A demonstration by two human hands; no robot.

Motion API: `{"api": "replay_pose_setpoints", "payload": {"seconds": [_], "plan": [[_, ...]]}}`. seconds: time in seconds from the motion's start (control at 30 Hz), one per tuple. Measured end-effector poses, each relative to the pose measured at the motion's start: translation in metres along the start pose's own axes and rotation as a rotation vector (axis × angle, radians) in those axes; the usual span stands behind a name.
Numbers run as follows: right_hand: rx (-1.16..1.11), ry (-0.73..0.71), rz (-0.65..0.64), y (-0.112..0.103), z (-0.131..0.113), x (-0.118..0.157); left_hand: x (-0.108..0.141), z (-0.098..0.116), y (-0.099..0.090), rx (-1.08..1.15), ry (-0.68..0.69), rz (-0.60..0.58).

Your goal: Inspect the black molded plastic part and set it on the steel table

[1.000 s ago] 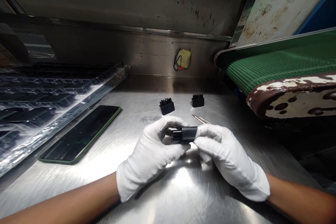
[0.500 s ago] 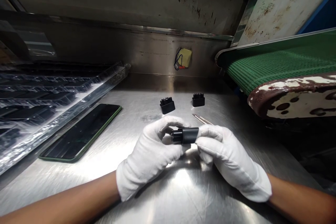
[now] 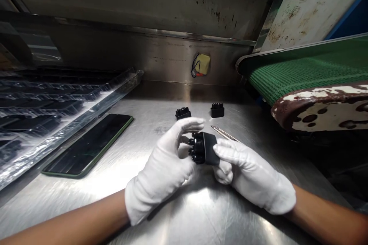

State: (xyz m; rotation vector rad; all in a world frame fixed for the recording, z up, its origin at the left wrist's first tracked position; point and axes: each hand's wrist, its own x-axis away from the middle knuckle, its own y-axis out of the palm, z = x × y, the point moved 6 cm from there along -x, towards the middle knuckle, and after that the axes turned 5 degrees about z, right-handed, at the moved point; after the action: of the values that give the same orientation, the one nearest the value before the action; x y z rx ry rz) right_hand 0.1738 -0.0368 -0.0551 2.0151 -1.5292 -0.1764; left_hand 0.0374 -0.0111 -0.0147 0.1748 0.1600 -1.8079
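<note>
A small black block with several round pegs (image 3: pixel 211 148) is pinched at its right side by my right hand (image 3: pixel 244 168), which wears a white glove. The pegs point left. My left hand (image 3: pixel 163 164), also gloved in white, curves around the pegged side with thumb and fingers apart. Two similar black pieces stand on the metal table behind: one (image 3: pixel 183 113) is partly hidden by my left fingers, the other (image 3: pixel 217 110) is farther right. Metal tweezers (image 3: pixel 224 132) lie just beyond my right hand.
A phone with a green edge (image 3: pixel 89 145) lies at the left, beside a clear plastic tray (image 3: pixel 115 88) of black parts. At the right is a green conveyor belt (image 3: pixel 304 76). A yellow item (image 3: pixel 202 64) is against the back wall.
The black block has been turned so its broad face and more pegs show. My left fingers have lifted and spread, and now cover part of the left standing piece.
</note>
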Motion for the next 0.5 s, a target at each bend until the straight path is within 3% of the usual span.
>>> {"api": "replay_pose_setpoints", "payload": {"seconds": [0.07,0.17,0.23,0.37,0.5], "plan": [[0.046,-0.061,0.041,-0.001,-0.004,0.001,-0.003,-0.004,0.006,0.069,-0.1,-0.094],[0.103,-0.103,0.106,-0.003,-0.007,0.002,0.0,-0.006,0.021,0.24,-0.234,-0.326],[0.128,-0.106,0.096,-0.003,-0.007,0.002,0.002,-0.005,0.025,0.343,-0.283,-0.401],[0.243,-0.088,0.031,0.0,-0.003,0.001,0.002,-0.008,0.025,0.358,-0.351,-0.386],[0.335,-0.121,0.17,-0.007,-0.004,0.0,-0.004,-0.015,0.008,0.145,-0.232,-0.149]]}}
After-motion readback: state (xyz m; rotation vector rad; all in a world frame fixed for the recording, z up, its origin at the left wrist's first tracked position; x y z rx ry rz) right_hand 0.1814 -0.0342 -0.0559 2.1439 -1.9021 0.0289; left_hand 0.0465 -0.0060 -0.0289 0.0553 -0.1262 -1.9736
